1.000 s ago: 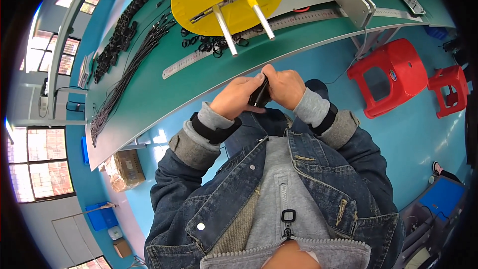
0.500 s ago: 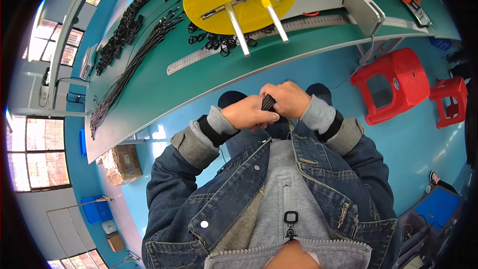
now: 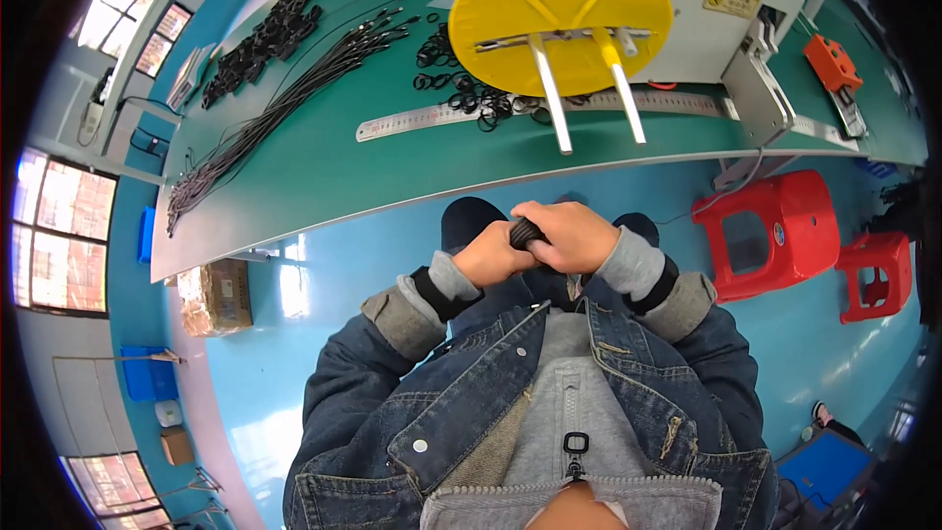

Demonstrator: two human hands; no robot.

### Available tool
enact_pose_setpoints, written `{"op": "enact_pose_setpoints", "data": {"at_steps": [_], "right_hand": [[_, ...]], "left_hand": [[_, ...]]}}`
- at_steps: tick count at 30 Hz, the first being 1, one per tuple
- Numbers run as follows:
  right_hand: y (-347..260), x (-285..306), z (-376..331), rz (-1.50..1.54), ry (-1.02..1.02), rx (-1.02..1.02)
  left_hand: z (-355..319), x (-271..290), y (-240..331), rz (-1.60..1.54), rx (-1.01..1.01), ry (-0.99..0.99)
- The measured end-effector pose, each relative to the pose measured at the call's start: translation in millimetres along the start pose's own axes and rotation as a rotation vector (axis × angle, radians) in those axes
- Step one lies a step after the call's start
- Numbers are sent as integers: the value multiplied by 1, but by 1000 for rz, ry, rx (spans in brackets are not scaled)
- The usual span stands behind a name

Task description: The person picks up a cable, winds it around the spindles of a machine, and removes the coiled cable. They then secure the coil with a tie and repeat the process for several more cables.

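Close in front of my lap, both hands grip a small coiled bundle of black cable (image 3: 527,233) with ridge-like turns. My left hand (image 3: 488,253) is closed around its left and lower side. From the right, my right hand (image 3: 574,234) wraps over it, thumb toward the left hand. The fingers hide most of the bundle. Past the hands, a yellow disc (image 3: 510,5) with two metal rods stands on a white machine (image 3: 697,49). Small black ties (image 3: 478,98) lie scattered beneath it, beside a long steel ruler (image 3: 417,122).
Long dark cables (image 3: 265,118) lie on the green table (image 3: 324,177) at left, with a row of black coiled bundles (image 3: 245,64) behind. An orange tool (image 3: 832,63) lies at far right. Red stools (image 3: 810,236) stand right; a cardboard box (image 3: 218,296) sits on the floor at left.
The view has shifted, so the table and machine appear lower and farther right. My right hand has turned over the cable bundle, its thumb now across it; both hands still grip it.
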State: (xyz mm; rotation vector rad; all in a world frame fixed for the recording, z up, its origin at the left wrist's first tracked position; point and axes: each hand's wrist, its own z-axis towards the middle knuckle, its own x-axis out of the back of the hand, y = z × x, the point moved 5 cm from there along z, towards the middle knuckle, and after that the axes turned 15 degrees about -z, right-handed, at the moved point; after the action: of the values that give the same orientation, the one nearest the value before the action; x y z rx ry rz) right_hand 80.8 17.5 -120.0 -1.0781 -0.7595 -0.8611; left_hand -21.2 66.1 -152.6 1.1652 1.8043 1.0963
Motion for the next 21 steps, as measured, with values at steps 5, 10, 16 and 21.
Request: {"op": "enact_pose_setpoints", "data": {"at_steps": [5, 10, 16, 21], "right_hand": [[19, 11, 63, 7, 185, -12], [47, -32, 116, -421, 276, -191], [72, -22, 107, 635, 214, -371], [63, -23, 81, 1487, -32, -627]], "left_hand": [[-22, 28, -5, -374, -67, 287], [-28, 42, 6, -496, -212, 343], [-24, 63, 26, -493, -324, 352], [2, 75, 47, -490, -440, 463]]}}
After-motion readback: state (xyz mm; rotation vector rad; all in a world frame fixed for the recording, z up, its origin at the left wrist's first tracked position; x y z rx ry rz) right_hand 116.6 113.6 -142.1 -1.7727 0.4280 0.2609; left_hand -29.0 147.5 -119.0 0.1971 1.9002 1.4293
